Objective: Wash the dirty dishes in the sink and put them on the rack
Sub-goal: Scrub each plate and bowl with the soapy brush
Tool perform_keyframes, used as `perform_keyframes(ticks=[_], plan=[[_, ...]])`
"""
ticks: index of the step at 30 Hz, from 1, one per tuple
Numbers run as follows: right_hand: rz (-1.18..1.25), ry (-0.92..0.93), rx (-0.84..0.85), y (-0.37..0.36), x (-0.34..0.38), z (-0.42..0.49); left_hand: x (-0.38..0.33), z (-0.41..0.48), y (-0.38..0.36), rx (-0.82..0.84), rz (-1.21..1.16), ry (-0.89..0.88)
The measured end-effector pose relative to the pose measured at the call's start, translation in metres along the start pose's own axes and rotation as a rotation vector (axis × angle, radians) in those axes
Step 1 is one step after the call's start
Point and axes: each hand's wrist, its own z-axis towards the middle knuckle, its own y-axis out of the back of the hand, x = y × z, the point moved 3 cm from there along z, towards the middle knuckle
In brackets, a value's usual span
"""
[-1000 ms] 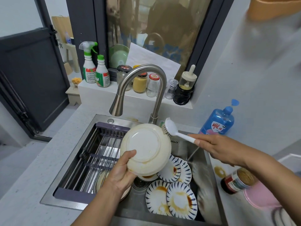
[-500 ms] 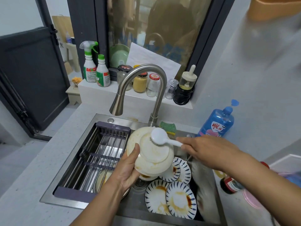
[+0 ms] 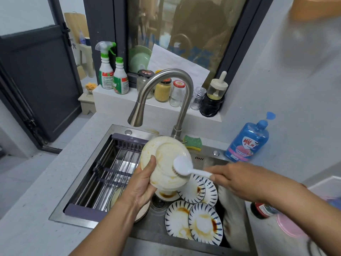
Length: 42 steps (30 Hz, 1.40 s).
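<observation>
My left hand [image 3: 143,183] grips a cream plate [image 3: 164,157] by its lower left rim and holds it tilted above the sink [image 3: 238,237], underside toward me. My right hand [image 3: 238,180] holds the handle of a white dish brush [image 3: 182,166]. The brush head presses on the plate's lower right part. Below lie several dirty blue-striped plates [image 3: 204,223] with brown stains. A grey drying rack [image 3: 114,170] spans the sink's left half, with a plate partly hidden under it.
A steel faucet [image 3: 166,85] arches over the sink. A green sponge [image 3: 192,142] lies behind the basin, and a blue soap bottle [image 3: 247,139] stands at the right. Jars and spray bottles line the window ledge. A dark jar [image 3: 262,210] sits on the right counter.
The brush has come from beside the plate's top edge onto its underside, then slid down toward the lower right. My left hand has kept its grip and tilted the plate a little.
</observation>
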Motion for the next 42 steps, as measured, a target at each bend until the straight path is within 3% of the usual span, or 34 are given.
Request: perform_keyframes(ticks=[3,6,14,17,22,25,29,32,35,37,39,42], plan=[[0.028,0.062,-0.048,-0.009,0.014,0.007,0.005,-0.004,0.001,-0.003,0.018,0.044],[-0.015,0.002,-0.145,-0.002,0.008,0.019,0.014,-0.012,0.000,-0.003,0.072,0.105],[-0.032,0.026,-0.112,0.022,0.016,0.022,0.013,-0.010,0.000,-0.070,0.388,0.111],[0.144,-0.058,-0.078,0.031,-0.017,0.031,0.006,-0.010,0.009,-0.061,0.335,0.083],[0.681,-0.208,0.069,-0.002,-0.075,0.025,-0.002,-0.004,0.018,-0.012,0.125,0.061],[0.785,-0.245,0.139,-0.027,-0.090,0.026,-0.005,0.001,0.020,-0.006,0.142,0.046],[0.872,-0.224,0.013,-0.048,-0.089,0.039,0.004,0.014,0.010,-0.072,0.590,0.038],[0.908,-0.192,-0.060,-0.058,-0.075,0.056,0.026,0.019,0.000,-0.013,1.016,-0.017],[1.002,-0.203,-0.095,-0.065,-0.064,0.073,0.049,0.019,0.005,0.088,1.411,-0.178],[1.078,-0.275,-0.069,-0.076,-0.061,0.084,0.061,0.015,0.010,0.146,1.735,-0.392],[1.157,-0.347,-0.012,-0.093,-0.055,0.093,0.075,0.010,0.011,0.230,1.881,-0.505],[1.258,-0.445,0.068,-0.129,-0.049,0.107,0.097,0.008,0.018,0.331,1.989,-0.504]])
